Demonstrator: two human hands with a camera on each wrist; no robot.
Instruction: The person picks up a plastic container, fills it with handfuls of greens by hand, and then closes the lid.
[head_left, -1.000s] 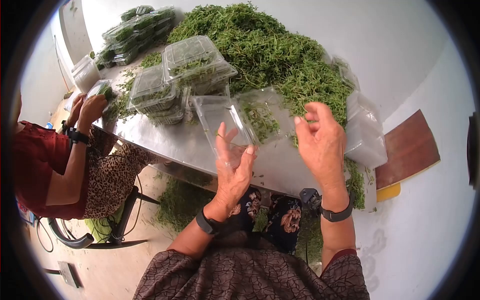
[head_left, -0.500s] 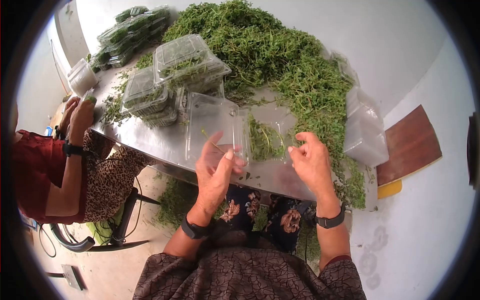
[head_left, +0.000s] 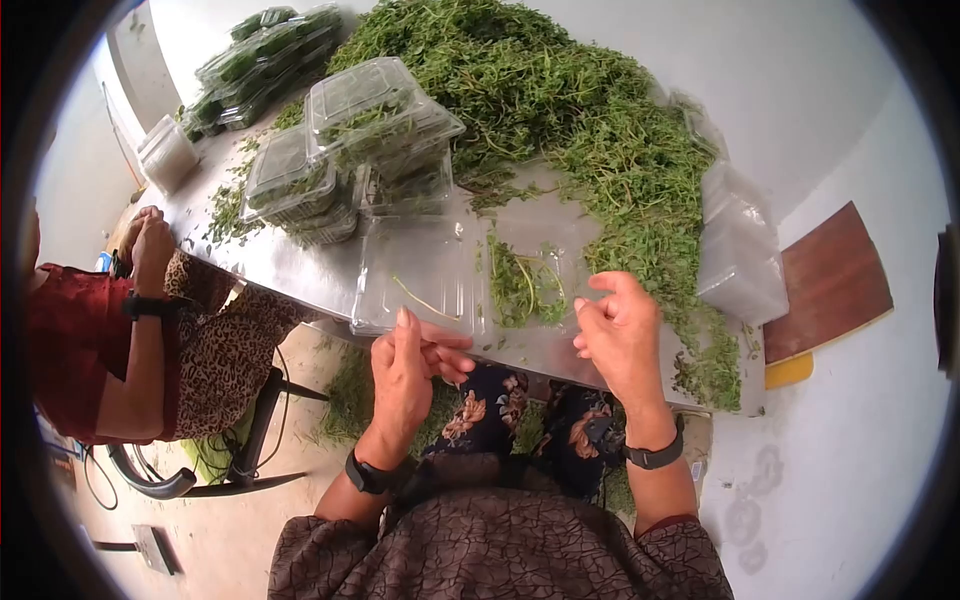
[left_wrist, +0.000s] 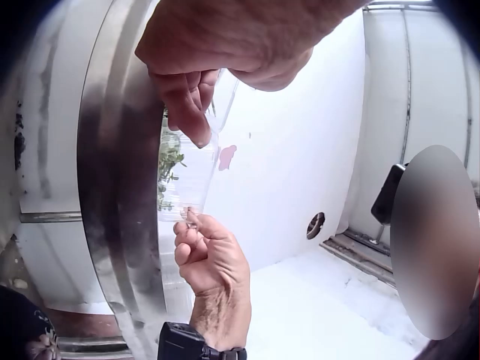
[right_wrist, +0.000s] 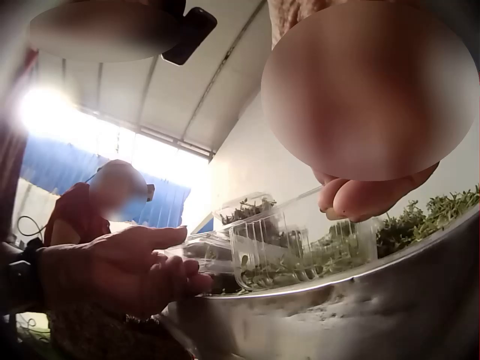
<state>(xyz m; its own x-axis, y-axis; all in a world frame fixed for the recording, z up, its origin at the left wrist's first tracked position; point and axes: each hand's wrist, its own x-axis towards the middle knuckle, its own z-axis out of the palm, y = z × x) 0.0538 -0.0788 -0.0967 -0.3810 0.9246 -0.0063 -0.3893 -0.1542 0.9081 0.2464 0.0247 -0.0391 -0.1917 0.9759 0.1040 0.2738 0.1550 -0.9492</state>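
Note:
A clear hinged container lies open on the metal table, greens (head_left: 515,285) in its right half and a thin stem (head_left: 428,300) over its left half, the lid (head_left: 385,265). My left hand (head_left: 405,380) is at the lid's front edge, fingers loosely extended, holding nothing. To the right of the greens is my right hand (head_left: 622,335), its fingers loosely bent beside the container's right edge; whether they touch it, I cannot tell. The left wrist view has my left hand (left_wrist: 232,45) above and my right hand (left_wrist: 217,266) below, near a container corner.
Filled clear boxes (head_left: 380,115) are stacked behind the lid. A large heap of greens (head_left: 510,80) spreads along the back and right, beside nested empty containers (head_left: 742,240). Another person (head_left: 95,350) sits at the left; more packed boxes (head_left: 265,65) stand at the back left.
The lid was tilted up at my left hand and now lies flat. My left hand has moved down and left, off the lid and the stem. My right hand has come lower, towards the container's front.

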